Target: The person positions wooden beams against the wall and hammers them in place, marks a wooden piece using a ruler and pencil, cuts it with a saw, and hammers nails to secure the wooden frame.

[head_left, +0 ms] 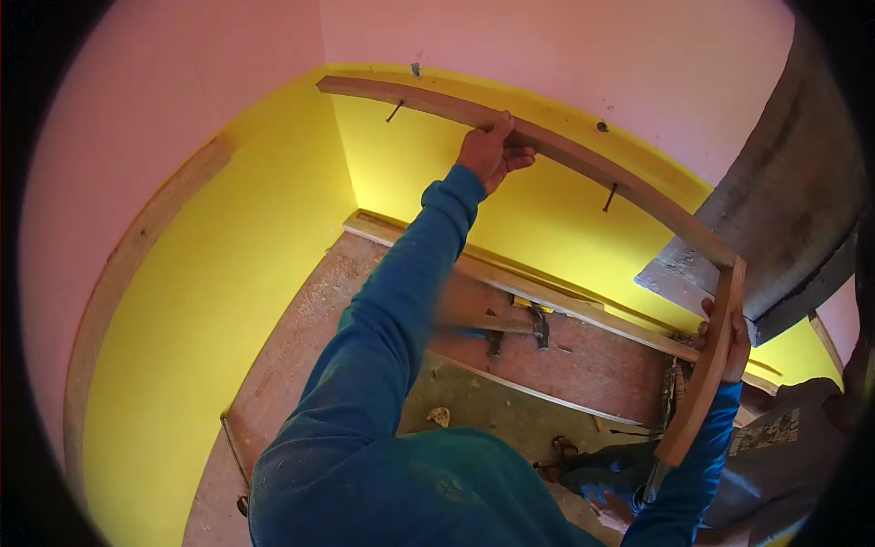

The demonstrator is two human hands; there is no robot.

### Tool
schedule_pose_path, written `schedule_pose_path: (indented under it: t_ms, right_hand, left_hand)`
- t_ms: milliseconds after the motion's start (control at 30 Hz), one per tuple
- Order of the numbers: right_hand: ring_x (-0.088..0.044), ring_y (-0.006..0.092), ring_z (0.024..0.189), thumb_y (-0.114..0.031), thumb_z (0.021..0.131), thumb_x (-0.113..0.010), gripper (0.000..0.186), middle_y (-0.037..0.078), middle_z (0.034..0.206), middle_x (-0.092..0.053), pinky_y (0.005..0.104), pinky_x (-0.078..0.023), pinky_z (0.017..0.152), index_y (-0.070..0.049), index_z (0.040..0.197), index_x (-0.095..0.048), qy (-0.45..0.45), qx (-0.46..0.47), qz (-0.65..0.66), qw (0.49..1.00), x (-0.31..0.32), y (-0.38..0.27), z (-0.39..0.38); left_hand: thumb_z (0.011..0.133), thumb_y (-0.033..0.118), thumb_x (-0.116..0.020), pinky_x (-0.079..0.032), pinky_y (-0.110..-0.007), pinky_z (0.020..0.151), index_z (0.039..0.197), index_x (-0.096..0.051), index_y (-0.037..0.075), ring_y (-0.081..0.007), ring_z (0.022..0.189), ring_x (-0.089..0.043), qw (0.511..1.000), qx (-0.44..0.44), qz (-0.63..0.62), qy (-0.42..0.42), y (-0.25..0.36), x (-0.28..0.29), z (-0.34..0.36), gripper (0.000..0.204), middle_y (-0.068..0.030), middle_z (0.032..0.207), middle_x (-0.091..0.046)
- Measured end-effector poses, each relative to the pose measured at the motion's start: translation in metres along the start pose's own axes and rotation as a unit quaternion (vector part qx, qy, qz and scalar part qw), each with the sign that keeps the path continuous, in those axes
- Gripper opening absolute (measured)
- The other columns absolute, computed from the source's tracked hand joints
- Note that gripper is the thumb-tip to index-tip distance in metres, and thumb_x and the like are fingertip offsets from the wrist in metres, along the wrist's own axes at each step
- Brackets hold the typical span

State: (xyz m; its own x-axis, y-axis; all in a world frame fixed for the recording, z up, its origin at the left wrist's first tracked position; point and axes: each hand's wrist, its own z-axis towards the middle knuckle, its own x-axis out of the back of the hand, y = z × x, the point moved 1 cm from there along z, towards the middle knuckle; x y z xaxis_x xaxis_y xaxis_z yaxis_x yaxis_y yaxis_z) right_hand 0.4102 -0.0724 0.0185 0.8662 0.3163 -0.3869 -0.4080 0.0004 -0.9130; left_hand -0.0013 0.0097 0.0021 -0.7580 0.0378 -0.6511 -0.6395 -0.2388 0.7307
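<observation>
A long wooden batten (602, 170) runs along the top of the yellow wall section, with nails (612, 198) sticking out of its face. My left hand (493, 153) grips it around the middle, thumb over the upper edge and fingers below. At its right end the batten meets a shorter wooden piece (706, 387), which slants down toward me. My right hand (736, 342) is closed around this short piece, with fingertips showing on its left side. Whether the two pieces are fastened together, I cannot tell.
Below, a hammer (541, 326) lies on a reddish-brown board (611, 358) beside a wooden strip (583, 303). Another batten (128, 264) runs along the left wall. A grey slab (775, 173) juts out at the upper right. Another person (775, 456) is close at the lower right.
</observation>
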Motion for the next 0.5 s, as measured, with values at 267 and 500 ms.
schedule_pose_path:
  t_ms: [267, 500]
  right_hand:
    - [-0.054, 0.0180, 0.062, -0.031, 0.080, -0.039, 0.043, 0.018, 0.100, -0.048, 0.0245, -0.047, 0.046, -0.004, 0.114, -0.034, 0.016, -0.006, 0.017, 1.000, 0.026, -0.005, 0.033]
    - [-0.053, 0.0211, 0.072, -0.028, 0.079, -0.040, 0.049, 0.022, 0.103, -0.043, 0.0252, -0.049, 0.052, 0.002, 0.116, -0.027, -0.058, -0.046, 0.100, 0.992, 0.027, -0.001, 0.086]
  left_hand:
    - [0.079, 0.027, -0.049, -0.050, -0.030, 0.051, 0.092, -0.040, -0.005, -0.0232, 0.060, -0.056, 0.997, -0.064, 0.028, 0.022, -0.014, -0.004, 0.013, 0.036, -0.0145, 0.079, -0.051]
    - [0.077, 0.027, -0.053, -0.051, -0.030, 0.051, 0.095, -0.037, -0.005, -0.0257, 0.063, -0.057, 0.988, -0.113, 0.085, 0.055, -0.011, 0.014, 0.038, 0.040, -0.0157, 0.078, -0.050]
